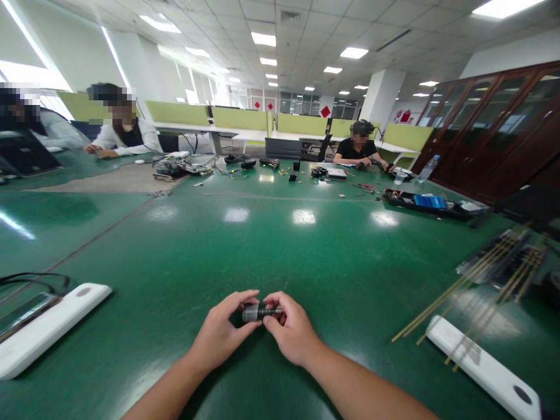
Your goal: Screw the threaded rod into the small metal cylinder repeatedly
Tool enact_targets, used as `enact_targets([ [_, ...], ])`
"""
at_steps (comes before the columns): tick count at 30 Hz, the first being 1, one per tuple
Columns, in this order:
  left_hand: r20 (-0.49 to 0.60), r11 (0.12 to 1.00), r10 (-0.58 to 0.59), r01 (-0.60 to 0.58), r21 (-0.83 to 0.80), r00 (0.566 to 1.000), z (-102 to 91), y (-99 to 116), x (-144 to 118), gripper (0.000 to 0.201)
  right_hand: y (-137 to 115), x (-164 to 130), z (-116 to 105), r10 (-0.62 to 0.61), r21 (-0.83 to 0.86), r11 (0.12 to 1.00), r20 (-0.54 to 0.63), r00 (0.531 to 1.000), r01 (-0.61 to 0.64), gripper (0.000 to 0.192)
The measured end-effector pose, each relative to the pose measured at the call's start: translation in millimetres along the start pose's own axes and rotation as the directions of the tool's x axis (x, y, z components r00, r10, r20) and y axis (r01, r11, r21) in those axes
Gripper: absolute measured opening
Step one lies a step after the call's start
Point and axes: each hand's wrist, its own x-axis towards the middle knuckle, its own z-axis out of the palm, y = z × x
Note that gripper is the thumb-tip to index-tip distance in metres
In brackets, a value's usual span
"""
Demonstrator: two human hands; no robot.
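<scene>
Low over the green table, my two hands have a small dark-grey cylindrical part (251, 314) between them. It lies sideways, with a thick ribbed body at the left and a narrower, stepped shaft at the right. My left hand (223, 329) curls around the thick end, thumb below and fingers above. Around the thin end, the thumb and fingertips of my right hand (291, 326) are closed in a pinch. Those fingers partly cover the shaft, so its tip is hard to make out. The part's exact kind cannot be told.
A white bar (52, 332) with a phone-like device and cables lies left. Another white bar (485, 367) lies right, under thin brass-coloured rods (459, 286). Farther off are a black tray (406, 204), a bottle (429, 169) and electronic parts. Several people sit around the table.
</scene>
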Motion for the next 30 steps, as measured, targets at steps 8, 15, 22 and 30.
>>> enact_targets([
  [8, -0.023, 0.999, 0.045, -0.045, 0.017, 0.999, 1.1, 2.2, 0.2, 0.047, -0.8, -0.4, -0.6, -0.005, -0.066, 0.998, 0.014, 1.0, 0.006, 0.016],
  [15, -0.014, 0.988, 0.154, -0.154, 0.002, 0.988, -0.8, 2.9, 1.2, 0.025, -1.8, -0.5, -1.7, -0.033, -0.072, 0.997, 0.01, 0.999, 0.034, 0.009],
  [22, -0.02, 0.988, 0.156, -0.156, -0.003, 0.988, -2.2, 4.0, 1.3, 0.024, -2.7, -1.0, -2.5, -0.029, -0.072, 0.997, 0.022, 0.999, 0.031, 0.008],
  [30, -0.001, 0.988, 0.153, -0.153, -0.005, 0.988, -2.9, 6.3, -1.1, 0.025, -4.1, 0.0, -4.6, -0.031, -0.071, 0.997, 0.042, 0.999, 0.034, 0.017],
])
